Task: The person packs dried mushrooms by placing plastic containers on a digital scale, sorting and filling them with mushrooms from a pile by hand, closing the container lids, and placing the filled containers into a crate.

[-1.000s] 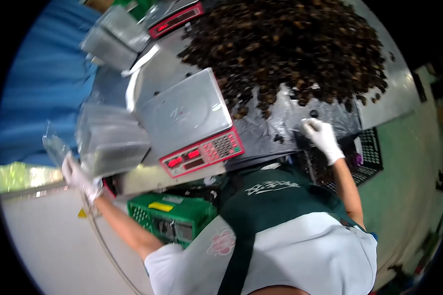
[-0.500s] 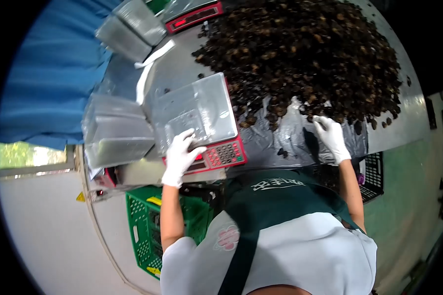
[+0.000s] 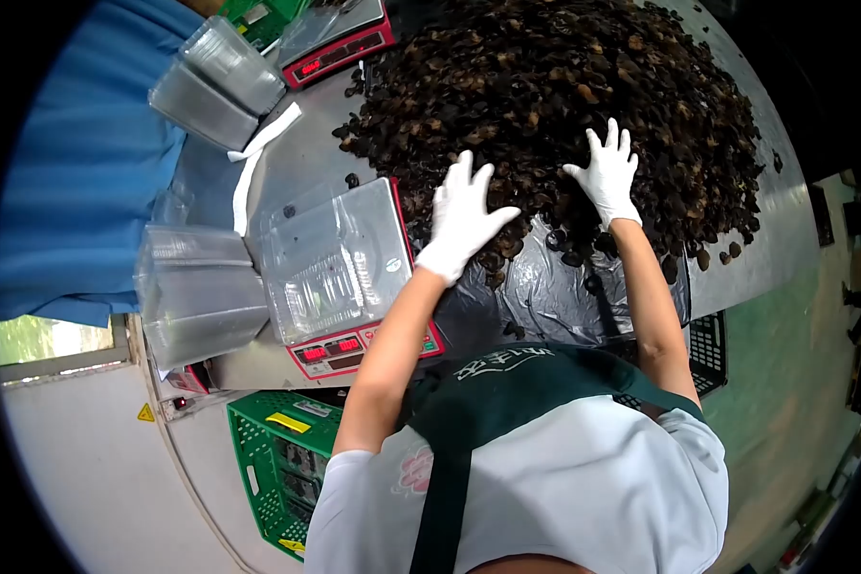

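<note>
My left hand (image 3: 466,222), in a white glove, is spread over the near left edge of a large heap (image 3: 545,105) of dark brown, mushroom-like pieces. Its thumb points right, and nothing shows in its grasp. My right hand (image 3: 608,176), gloved alike, has its fingers apart over the near middle of the heap. Whether either palm touches the pieces I cannot tell. Left of my left hand stands a red-framed weighing scale (image 3: 392,230) with a lit red display. On its plate rests a clear plastic box (image 3: 330,287).
Stacks of clear plastic boxes (image 3: 201,297) stand left of the scale, with more stacked boxes (image 3: 230,72) farther back. A second red scale (image 3: 340,57) sits at the back. Dark plastic sheeting (image 3: 555,287) lies before the heap. Below the table are a green crate (image 3: 258,450) and a black crate (image 3: 708,349).
My left hand has left the box on the scale and moved right and forward to the heap. My right hand has reached farther forward over the heap, its fingers spreading. The view has shifted slightly.
</note>
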`<state>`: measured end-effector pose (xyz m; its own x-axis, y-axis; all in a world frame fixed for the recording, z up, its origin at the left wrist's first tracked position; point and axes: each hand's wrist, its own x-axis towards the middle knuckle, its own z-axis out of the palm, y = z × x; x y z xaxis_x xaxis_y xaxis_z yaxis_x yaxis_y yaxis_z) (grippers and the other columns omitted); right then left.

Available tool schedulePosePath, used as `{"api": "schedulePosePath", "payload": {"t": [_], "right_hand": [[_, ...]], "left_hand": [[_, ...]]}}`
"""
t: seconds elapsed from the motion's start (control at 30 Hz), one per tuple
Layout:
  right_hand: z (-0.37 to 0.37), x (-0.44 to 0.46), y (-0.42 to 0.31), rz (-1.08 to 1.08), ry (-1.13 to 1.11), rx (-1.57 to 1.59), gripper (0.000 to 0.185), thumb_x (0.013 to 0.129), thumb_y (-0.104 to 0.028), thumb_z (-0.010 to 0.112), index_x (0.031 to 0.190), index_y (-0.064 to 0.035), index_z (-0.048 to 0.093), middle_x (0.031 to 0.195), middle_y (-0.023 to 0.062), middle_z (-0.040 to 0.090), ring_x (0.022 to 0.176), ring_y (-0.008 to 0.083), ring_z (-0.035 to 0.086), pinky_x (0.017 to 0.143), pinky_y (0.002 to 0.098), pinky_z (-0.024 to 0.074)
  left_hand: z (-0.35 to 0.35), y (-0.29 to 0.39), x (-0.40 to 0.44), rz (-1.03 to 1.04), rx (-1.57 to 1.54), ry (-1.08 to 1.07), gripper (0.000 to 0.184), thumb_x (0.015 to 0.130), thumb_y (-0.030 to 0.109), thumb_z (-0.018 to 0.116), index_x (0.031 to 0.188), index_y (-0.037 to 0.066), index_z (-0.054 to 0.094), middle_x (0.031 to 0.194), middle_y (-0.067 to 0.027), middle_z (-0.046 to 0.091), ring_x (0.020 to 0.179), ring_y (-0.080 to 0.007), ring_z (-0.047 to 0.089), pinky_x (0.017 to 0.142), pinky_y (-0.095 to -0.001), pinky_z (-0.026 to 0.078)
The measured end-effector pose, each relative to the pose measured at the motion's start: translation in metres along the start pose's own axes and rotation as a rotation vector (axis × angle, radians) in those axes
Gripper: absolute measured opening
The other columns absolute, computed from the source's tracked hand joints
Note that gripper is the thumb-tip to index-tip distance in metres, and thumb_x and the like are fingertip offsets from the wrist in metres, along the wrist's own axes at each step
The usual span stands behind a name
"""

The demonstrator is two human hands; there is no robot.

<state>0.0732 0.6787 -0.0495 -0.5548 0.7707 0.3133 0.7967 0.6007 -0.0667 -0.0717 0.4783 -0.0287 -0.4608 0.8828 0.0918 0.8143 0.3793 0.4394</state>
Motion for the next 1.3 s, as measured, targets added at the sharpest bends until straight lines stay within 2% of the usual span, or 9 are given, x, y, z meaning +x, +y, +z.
{"api": "schedulePosePath", "payload": {"t": [0.1, 0.17, 0.3, 0.4, 0.53, 0.7, 0.87, 1.03, 1.3], "right_hand": [[0.014, -0.019, -0.007, -0.012, -0.122, 0.053, 0.073, 0.065, -0.043, 0.081, 0.127, -0.0148, 0.055, 0.147, 0.0185, 0.032, 0.129, 0.0394, 0.037, 0.093, 0.0517, 0.044], [0.017, -0.041, -0.004, -0.085, -0.085, 0.157, 0.059, 0.066, -0.041, 0.08, 0.115, -0.013, 0.064, 0.14, 0.019, 0.042, 0.117, 0.0366, 0.049, 0.089, 0.0442, 0.049], [0.019, -0.091, -0.009, -0.209, -0.21, 0.26, 0.056, 0.068, -0.037, 0.079, 0.116, -0.0113, 0.063, 0.147, 0.0148, 0.037, 0.116, 0.0347, 0.049, 0.091, 0.0449, 0.0461], [0.016, -0.131, -0.016, -0.355, -0.157, 0.408, 0.044, 0.064, -0.015, 0.078, 0.106, -0.008, 0.063, 0.145, 0.0157, 0.04, 0.119, 0.0358, 0.048, 0.094, 0.0441, 0.043], [0.013, -0.176, -0.023, -0.574, -0.263, 0.579, 0.035, 0.06, -0.002, 0.068, 0.095, -0.0054, 0.065, 0.14, 0.0206, 0.044, 0.118, 0.0385, 0.047, 0.095, 0.046, 0.0418], [-0.02, -0.178, -0.005, -0.353, -0.476, 0.599, 0.034, 0.072, -0.014, 0.071, 0.106, -0.0072, 0.065, 0.14, 0.02, 0.044, 0.113, 0.0359, 0.051, 0.095, 0.0441, 0.0433], [-0.03, -0.124, 0.054, -0.041, 0.018, 0.492, 0.031, 0.081, -0.019, 0.07, 0.109, -0.0072, 0.063, 0.134, 0.0166, 0.051, 0.111, 0.0342, 0.054, 0.094, 0.0426, 0.0455], [0.007, -0.095, 0.109, 0.2, 0.07, 0.058, 0.07, 0.076, -0.047, 0.072, 0.131, -0.0089, 0.051, 0.143, 0.0283, 0.034, 0.123, 0.0461, 0.042, 0.097, 0.0499, 0.0436], [0.006, -0.136, -0.007, -0.046, -0.101, 0.353, 0.061, 0.076, -0.041, 0.072, 0.124, -0.0072, 0.055, 0.141, 0.0243, 0.039, 0.127, 0.0442, 0.039, 0.1, 0.0508, 0.0398]], "left_hand": [[0.053, 0.01, 0.016, -0.068, 0.183, -0.133, 0.098, 0.068, 0.063, 0.069, 0.142, 0.009, 0.037, 0.155, -0.0208, 0.013, 0.141, -0.0444, 0.012, 0.104, -0.0651, 0.024], [0.064, 0.017, 0.005, -0.056, 0.222, -0.138, 0.097, 0.066, 0.063, 0.07, 0.141, 0.01, 0.039, 0.153, -0.0196, 0.02, 0.139, -0.0474, 0.016, 0.103, -0.0658, 0.024], [0.075, 0.025, -0.027, 0.006, 0.251, -0.069, 0.079, 0.072, 0.052, 0.069, 0.133, 0.007, 0.047, 0.147, -0.0168, 0.031, 0.135, -0.044, 0.025, 0.103, -0.0603, 0.03], [0.078, 0.02, -0.063, 0.067, 0.053, -0.076, 0.063, 0.076, 0.033, 0.07, 0.128, 0.004, 0.05, 0.142, -0.0165, 0.038, 0.129, -0.0359, 0.037, 0.105, -0.0498, 0.032], [0.062, 0.016, -0.098, 0.059, 0.077, -0.136, 0.05, 0.08, 0.027, 0.067, 0.122, 0.005, 0.053, 0.142, -0.0165, 0.04, 0.131, -0.0337, 0.037, 0.105, -0.0477, 0.032], [0.049, 0.013, -0.118, 0.088, -0.111, 0.035, 0.057, 0.072, 0.019, 0.072, 0.123, 0.002, 0.054, 0.137, -0.0208, 0.045, 0.125, -0.037, 0.044, 0.101, -0.0445, 0.037], [0.048, 0.009, -0.12, -0.159, -0.01, 0.006, 0.096, 0.067, 0.037, 0.081, 0.144, 0.008, 0.033, 0.154, -0.0207, 0.018, 0.139, -0.0423, 0.02, 0.109, -0.0581, 0.019], [0.044, 0.012, -0.113, -0.295, -0.009, -0.164, 0.122, 0.056, 0.05, 0.084, 0.15, 0.01, 0.017, 0.156, -0.0207, 0.007, 0.142, -0.0432, 0.011, 0.107, -0.0662, 0.015], [0.057, 0.013, -0.111, -0.188, 0.065, -0.187, 0.126, 0.052, 0.048, 0.087, 0.15, 0.01, 0.018, 0.156, -0.0198, 0.01, 0.143, -0.0401, 0.01, 0.108, -0.0645, 0.012]]}}
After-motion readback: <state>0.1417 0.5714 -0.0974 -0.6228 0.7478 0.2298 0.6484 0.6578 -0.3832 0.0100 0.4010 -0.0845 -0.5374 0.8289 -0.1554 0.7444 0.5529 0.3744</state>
